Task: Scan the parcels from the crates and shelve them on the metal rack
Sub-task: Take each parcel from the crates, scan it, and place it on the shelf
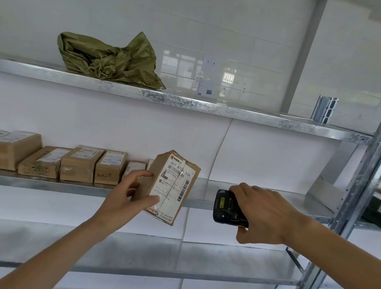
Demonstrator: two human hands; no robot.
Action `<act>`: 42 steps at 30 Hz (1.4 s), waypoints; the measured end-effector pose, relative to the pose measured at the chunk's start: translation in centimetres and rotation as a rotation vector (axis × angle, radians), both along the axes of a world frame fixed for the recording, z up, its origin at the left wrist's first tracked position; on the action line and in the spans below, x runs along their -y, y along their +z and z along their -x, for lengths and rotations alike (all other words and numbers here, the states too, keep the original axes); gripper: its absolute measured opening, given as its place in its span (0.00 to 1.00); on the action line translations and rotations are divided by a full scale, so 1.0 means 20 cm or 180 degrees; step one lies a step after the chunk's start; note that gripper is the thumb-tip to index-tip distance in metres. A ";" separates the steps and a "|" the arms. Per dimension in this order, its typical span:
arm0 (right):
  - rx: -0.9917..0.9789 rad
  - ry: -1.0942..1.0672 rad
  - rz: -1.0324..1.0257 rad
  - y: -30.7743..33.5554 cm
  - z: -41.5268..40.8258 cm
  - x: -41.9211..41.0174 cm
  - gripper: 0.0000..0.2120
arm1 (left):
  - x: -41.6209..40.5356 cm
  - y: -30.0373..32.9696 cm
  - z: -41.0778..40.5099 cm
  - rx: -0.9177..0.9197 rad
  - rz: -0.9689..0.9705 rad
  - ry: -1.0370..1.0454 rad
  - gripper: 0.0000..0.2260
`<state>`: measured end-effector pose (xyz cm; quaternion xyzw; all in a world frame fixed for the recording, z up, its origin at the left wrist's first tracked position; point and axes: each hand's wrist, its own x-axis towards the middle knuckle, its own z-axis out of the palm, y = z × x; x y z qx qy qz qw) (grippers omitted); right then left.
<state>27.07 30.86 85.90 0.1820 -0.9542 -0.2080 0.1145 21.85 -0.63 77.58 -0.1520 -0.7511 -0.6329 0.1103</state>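
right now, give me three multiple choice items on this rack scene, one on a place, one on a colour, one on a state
1. Where does the crumpled woven sack lie?
A. top metal shelf
B. floor
C. crate

2. What colour is the sack?
A. blue
B. olive green
C. red

3. What does the left hand do?
A. hangs idle
B. presses the shelf
C. holds a labelled brown cardboard parcel

Key: 1 A, it sits on the highest shelf; 2 B, its weave is olive green; 3 C, thumb and fingers pinch the parcel while the right hand holds a black handheld scanner beside it.
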 end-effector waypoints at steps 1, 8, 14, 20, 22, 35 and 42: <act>-0.0014 -0.0028 -0.0027 0.00 0.00 -0.01 0.35 | -0.01 0.00 0.01 0.0000 -0.0009 -0.0027 0.21; 0.0067 -0.0260 -0.0065 -0.05 0.02 -0.03 0.32 | -0.08 -0.02 0.05 0.0132 -0.0073 -0.0218 0.20; 0.0172 -0.0203 0.0435 -0.13 0.12 -0.13 0.32 | -0.19 -0.05 0.13 0.0275 -0.0131 -0.0267 0.19; 0.0343 0.0057 0.1208 -0.22 0.34 -0.28 0.35 | -0.37 -0.10 0.28 0.0488 -0.0238 -0.0240 0.18; 0.0373 0.0189 0.1538 -0.24 0.43 -0.32 0.37 | -0.45 -0.12 0.35 0.0563 -0.0286 -0.0217 0.18; 0.0484 0.0719 0.2522 -0.41 0.99 -0.52 0.40 | -0.87 -0.18 0.67 0.1060 -0.0556 -0.0086 0.18; 0.0651 0.0773 0.2664 -0.47 1.21 -0.51 0.41 | -0.77 -0.23 0.84 0.1166 -0.0109 -0.0325 0.35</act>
